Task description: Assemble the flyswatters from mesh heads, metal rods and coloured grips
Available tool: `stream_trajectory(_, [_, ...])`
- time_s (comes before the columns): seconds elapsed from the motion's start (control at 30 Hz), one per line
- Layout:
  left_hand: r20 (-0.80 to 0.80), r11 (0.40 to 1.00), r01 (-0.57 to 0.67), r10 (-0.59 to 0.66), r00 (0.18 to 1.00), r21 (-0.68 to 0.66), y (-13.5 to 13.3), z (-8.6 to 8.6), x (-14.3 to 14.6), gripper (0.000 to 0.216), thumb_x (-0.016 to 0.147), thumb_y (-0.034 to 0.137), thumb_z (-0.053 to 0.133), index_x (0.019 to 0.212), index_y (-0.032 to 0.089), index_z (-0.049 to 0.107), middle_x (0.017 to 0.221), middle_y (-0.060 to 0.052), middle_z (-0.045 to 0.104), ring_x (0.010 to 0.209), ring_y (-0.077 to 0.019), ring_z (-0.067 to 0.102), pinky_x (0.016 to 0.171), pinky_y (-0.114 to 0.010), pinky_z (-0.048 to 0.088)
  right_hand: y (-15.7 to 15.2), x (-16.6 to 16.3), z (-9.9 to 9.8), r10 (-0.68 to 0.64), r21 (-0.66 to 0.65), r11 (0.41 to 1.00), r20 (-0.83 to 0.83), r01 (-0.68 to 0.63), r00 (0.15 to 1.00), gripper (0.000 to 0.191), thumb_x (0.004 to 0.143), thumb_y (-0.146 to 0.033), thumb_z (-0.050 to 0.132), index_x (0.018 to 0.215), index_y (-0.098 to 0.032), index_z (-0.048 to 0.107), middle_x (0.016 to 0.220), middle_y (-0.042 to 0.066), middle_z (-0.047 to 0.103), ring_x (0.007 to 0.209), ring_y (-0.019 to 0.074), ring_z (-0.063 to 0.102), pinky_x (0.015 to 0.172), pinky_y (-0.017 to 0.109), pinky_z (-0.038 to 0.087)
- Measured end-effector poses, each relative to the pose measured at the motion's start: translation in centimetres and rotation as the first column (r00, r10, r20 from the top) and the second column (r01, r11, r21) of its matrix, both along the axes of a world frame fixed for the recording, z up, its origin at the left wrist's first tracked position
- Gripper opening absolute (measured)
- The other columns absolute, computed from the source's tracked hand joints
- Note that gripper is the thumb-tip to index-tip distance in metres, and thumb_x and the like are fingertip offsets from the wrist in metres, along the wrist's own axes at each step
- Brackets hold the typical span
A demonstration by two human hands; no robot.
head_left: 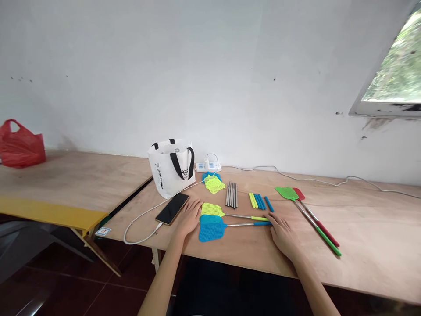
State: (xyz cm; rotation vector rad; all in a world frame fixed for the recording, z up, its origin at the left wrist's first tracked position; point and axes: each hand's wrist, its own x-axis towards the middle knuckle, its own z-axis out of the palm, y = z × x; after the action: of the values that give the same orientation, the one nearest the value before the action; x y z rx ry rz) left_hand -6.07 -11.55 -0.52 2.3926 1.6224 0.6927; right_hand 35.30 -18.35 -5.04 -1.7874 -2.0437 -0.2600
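My left hand (190,217) lies flat on the table, fingers stretched out, between the phone and the heads of two fly swatters. The yellow fly swatter (210,210) lies above the blue fly swatter (211,230), their heads overlapping and their handles pointing right. At those handle ends rests my right hand (281,231), palm down, fingers extended; whether it touches the handles is hard to make out. Behind them are several metal rods (232,195), yellow grips (253,200), blue grips (259,201) and loose swatter heads (215,184).
On the right lie a green fly swatter (287,193) and a red fly swatter (325,229). A charging phone (173,208), a white tote bag (169,169) and a power strip (200,167) are at the left and back. A red plastic bag (23,147) sits on another table.
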Motion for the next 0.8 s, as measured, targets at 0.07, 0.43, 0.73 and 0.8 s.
stream_trajectory(0.07, [-0.018, 1.0, 0.005, -0.006, 1.0, -0.003, 0.05, -0.05, -0.05, 0.046, 0.105, 0.031, 0.029, 0.145, 0.025, 0.051, 0.156, -0.007, 0.047, 0.147, -0.0246, 0.039, 0.123, -0.049, 0.025, -0.01, -0.08, -0.05, -0.004, 0.012, 1.0, 0.0, 0.004, 1.0, 0.053, 0.093, -0.015, 0.034, 0.139, -0.025, 0.06, 0.146, 0.009, 0.057, 0.134, 0.0256, 0.054, 0.113, 0.049, 0.041])
stream_trajectory(0.43, [-0.059, 1.0, 0.001, 0.0, 0.998, 0.015, 0.31, -0.39, -0.25, 0.048, 0.105, 0.033, 0.025, 0.146, 0.025, 0.049, 0.157, -0.006, 0.046, 0.148, -0.0231, 0.037, 0.122, -0.047, 0.027, -0.24, -0.35, -0.02, 0.0, 0.049, 0.999, 0.001, 0.0, 1.0, 0.054, 0.094, -0.016, 0.033, 0.141, -0.027, 0.057, 0.145, 0.006, 0.058, 0.134, 0.0226, 0.053, 0.113, 0.046, 0.041])
stream_trajectory(0.73, [-0.092, 1.0, 0.014, -0.013, 0.996, 0.006, -0.1, 0.25, -0.22, 0.047, 0.106, 0.032, 0.026, 0.147, 0.025, 0.049, 0.156, -0.007, 0.047, 0.147, -0.0226, 0.038, 0.124, -0.047, 0.024, -0.22, -0.35, 0.31, 0.01, 0.045, 0.999, 0.005, -0.01, 1.0, 0.054, 0.093, -0.014, 0.033, 0.14, -0.026, 0.058, 0.145, 0.007, 0.058, 0.133, 0.0225, 0.054, 0.113, 0.045, 0.041])
stream_trajectory(0.8, [-0.086, 1.0, 0.012, -0.011, 0.996, 0.003, -0.16, 0.3, -0.22, 0.047, 0.106, 0.032, 0.027, 0.147, 0.025, 0.049, 0.156, -0.006, 0.047, 0.147, -0.0222, 0.038, 0.124, -0.047, 0.024, -0.25, -0.37, 0.31, 0.007, 0.043, 0.999, 0.002, -0.007, 1.0, 0.053, 0.093, -0.014, 0.033, 0.139, -0.025, 0.058, 0.145, 0.008, 0.058, 0.133, 0.0234, 0.054, 0.113, 0.046, 0.041])
